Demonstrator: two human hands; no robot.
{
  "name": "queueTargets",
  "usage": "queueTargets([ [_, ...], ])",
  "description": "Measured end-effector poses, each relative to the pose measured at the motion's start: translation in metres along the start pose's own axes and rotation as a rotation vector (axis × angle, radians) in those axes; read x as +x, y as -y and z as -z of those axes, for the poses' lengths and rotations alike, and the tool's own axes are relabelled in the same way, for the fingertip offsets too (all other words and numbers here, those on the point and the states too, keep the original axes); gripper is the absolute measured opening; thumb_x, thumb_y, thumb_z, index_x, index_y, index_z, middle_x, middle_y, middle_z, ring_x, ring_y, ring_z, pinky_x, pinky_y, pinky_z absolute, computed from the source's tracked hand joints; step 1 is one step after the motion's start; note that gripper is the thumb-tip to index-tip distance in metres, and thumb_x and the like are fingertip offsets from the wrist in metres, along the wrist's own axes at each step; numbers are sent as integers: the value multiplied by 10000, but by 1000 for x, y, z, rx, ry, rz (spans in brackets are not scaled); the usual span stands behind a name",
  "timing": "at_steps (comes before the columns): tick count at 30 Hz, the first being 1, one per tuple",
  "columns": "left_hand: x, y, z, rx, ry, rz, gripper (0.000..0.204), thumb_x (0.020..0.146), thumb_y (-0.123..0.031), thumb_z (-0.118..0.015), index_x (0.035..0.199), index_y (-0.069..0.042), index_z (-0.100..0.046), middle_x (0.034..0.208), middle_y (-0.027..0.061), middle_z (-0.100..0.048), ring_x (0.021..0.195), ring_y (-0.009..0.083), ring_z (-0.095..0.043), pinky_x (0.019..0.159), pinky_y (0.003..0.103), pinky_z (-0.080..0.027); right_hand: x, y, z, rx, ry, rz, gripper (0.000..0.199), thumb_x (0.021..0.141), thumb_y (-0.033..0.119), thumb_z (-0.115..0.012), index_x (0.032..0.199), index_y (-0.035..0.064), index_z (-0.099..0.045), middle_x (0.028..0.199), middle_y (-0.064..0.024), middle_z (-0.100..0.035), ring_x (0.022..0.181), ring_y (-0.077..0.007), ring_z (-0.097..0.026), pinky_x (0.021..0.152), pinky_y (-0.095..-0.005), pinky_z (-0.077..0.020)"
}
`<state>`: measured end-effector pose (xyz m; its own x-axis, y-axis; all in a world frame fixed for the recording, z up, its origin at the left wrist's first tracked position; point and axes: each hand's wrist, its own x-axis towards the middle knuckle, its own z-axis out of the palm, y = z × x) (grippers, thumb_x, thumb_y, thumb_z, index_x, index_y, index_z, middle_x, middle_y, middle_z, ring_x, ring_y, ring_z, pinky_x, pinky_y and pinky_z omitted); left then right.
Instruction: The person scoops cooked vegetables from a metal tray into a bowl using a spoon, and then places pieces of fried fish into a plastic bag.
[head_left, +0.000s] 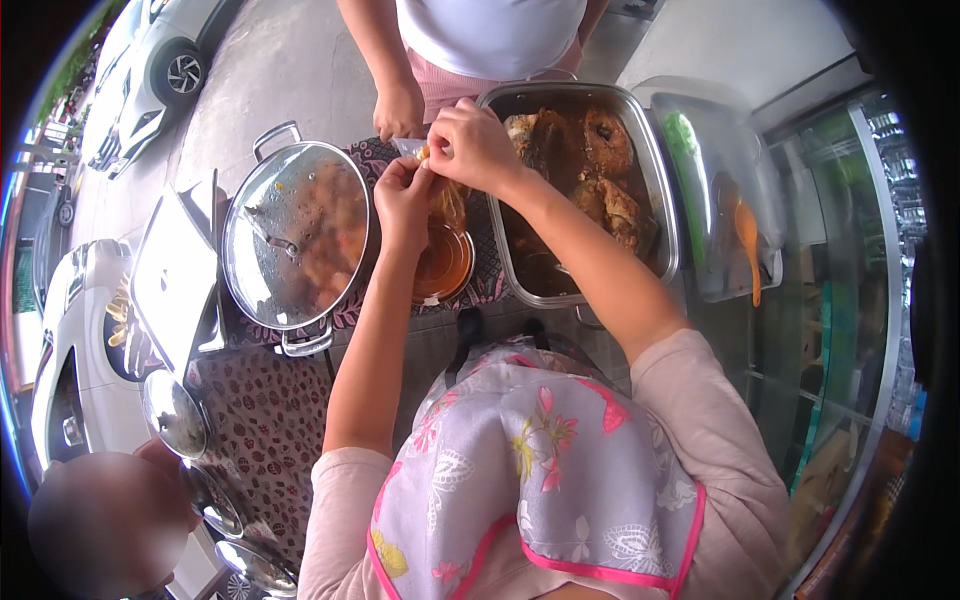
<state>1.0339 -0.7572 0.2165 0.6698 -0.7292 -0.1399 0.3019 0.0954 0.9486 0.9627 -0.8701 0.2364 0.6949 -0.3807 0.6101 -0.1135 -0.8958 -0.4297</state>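
Both my hands meet over the table, at the neck of a clear plastic bag [450, 207]. My left hand [404, 200] is closed in a pinch on the bag from the near left. From the right, my right hand [468, 147] is closed at the same neck, fingers bent. A small orange-yellow bit shows between the fingertips, too small to name. The bag's lower part looks brownish and hangs partly behind my hands. Just under it stands a round bowl [468, 262] with orange-brown liquid. My left forearm hides part of the bowl's left side.
A lidded pot [236, 262] of stew stands left, a rectangular metal pan [664, 225] with fish pieces in brown sauce right. Beyond it lie a clear plastic lid [700, 150] and an orange spoon [747, 240]. Another person [490, 35] stands across the table. Several metal lids [176, 415] are lower left.
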Motion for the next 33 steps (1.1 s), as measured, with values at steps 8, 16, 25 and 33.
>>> queueTargets([
  [8,1,-12,7,397,112,-111,103,814,-53,-561,847,41,-537,695,67,-586,602,100,-582,526,215,-501,7,0,-5,495,88,-105,100,670,125,-586,676,29,-557,662,-45,-560,649,-177,-474,672,-296,-403],
  [16,24,-7,15,887,115,-192,152,757,-131,-611,775,19,-593,619,113,-592,552,156,-591,529,286,-459,3,-13,-9,469,87,-263,110,676,152,-589,683,43,-581,680,-39,-570,672,-182,-502,677,-300,-408],
  [25,86,77,8,1882,436,-714,194,744,-199,-515,791,-19,-570,851,136,-552,783,295,-529,686,407,-416,-44,-9,-4,-453,-4,-55,123,670,242,-517,633,145,-582,766,-13,-549,854,-189,-481,768,-340,-359],
  [33,8,64,-140,1430,341,-1015,401,778,-247,-539,1092,-11,-461,1068,151,-512,899,292,-530,752,428,-414,-201,88,126,-233,-281,-282,78,624,163,-567,668,101,-550,687,-43,-550,710,-252,-521,641,-380,-392],
])
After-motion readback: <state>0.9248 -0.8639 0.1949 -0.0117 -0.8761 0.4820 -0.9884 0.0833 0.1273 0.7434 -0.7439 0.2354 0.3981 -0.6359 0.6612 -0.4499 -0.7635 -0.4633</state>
